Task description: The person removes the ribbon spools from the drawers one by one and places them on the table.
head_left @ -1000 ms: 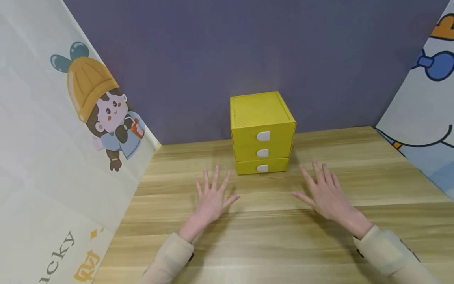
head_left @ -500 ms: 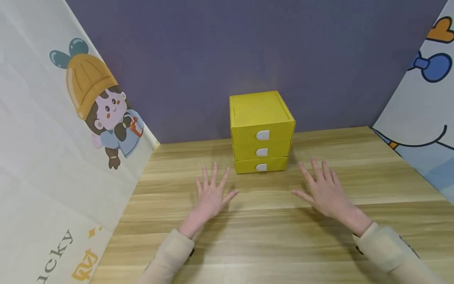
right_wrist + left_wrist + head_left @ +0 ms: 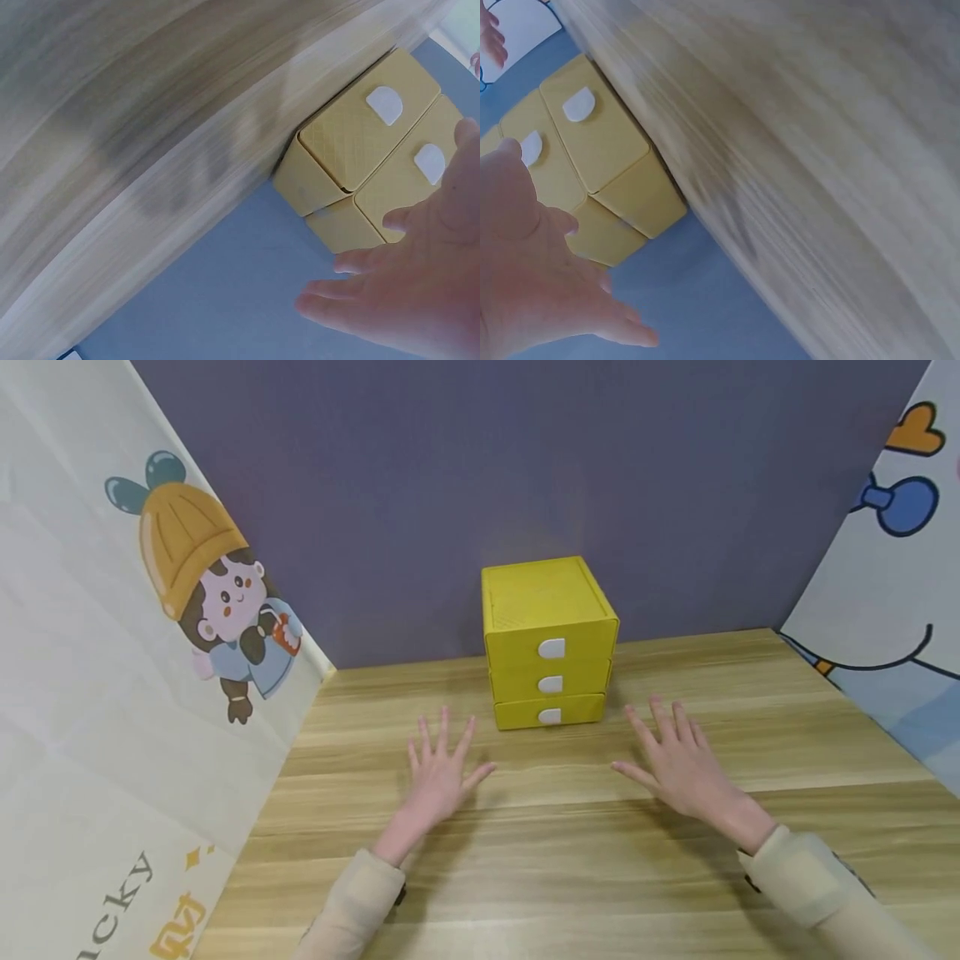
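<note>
A yellow box with three stacked drawers [image 3: 517, 685] stands on the wooden table [image 3: 525, 843] against the back wall. Each drawer front carries a white rounded tab, and all three drawers are closed. My left hand [image 3: 437, 783] hovers palm down over the table, in front of the box and to its left, fingers spread. On the other side, my right hand [image 3: 688, 777] is held the same way, front right of the box. Neither hand touches the box or holds anything. Both wrist views show the yellow drawers [image 3: 592, 127] beyond the outstretched fingers.
A dark blue-grey wall [image 3: 420, 510] closes off the back. White panels with cartoon prints flank the table, the left panel [image 3: 82, 635] showing a figure in an orange hat and the right panel [image 3: 862, 585] showing blue and orange shapes.
The head view has shifted slightly, so the box and hands appear a little further left. Both hands keep their spread pose, and the drawers look the same.
</note>
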Available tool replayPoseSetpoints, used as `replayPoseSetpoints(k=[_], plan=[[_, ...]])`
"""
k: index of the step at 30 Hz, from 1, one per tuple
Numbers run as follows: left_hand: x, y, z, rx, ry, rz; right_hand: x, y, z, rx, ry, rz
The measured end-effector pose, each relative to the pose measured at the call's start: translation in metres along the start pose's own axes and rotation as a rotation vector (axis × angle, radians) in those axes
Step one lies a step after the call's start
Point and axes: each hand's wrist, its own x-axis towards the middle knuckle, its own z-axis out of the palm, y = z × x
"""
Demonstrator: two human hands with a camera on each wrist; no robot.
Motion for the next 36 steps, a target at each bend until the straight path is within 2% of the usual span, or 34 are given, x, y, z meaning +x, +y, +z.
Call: replayPoseSetpoints(k=[4,8,14,16,18,21,24,26,29,32,36], plan=[[0.003,0.0,-0.004,-0.077,-0.031,-0.02,0.002,0.002,-0.001,0.041,-0.013,0.002],[0.013,0.0,-0.015,-0.272,-0.079,-0.03,0.008,0.001,-0.001,0.147,-0.001,-0.019],[0.036,0.001,-0.034,-0.641,-0.093,0.059,0.023,-0.01,-0.007,0.453,-0.026,0.012],[0.043,0.003,-0.038,-0.76,-0.091,0.061,0.028,-0.015,-0.009,0.584,-0.032,0.022],[0.051,0.004,-0.041,-0.876,-0.076,0.028,0.034,-0.021,-0.011,0.732,-0.052,0.037],[0.063,0.007,-0.047,-1.038,-0.043,-0.073,0.043,-0.033,-0.014,0.946,-0.133,0.088],[0.078,0.008,-0.055,-1.151,0.003,-0.149,0.057,-0.047,-0.015,1.092,-0.223,0.149],[0.086,0.009,-0.061,-1.188,0.029,-0.167,0.065,-0.055,-0.015,1.151,-0.279,0.181],[0.101,0.011,-0.068,-1.181,0.081,-0.151,0.076,-0.065,-0.016,1.267,-0.326,0.223],[0.116,0.013,-0.073,-1.143,0.116,-0.14,0.087,-0.072,-0.018,1.377,-0.345,0.268],[0.133,0.015,-0.079,-1.123,0.131,-0.141,0.099,-0.079,-0.022,1.453,-0.351,0.292]])
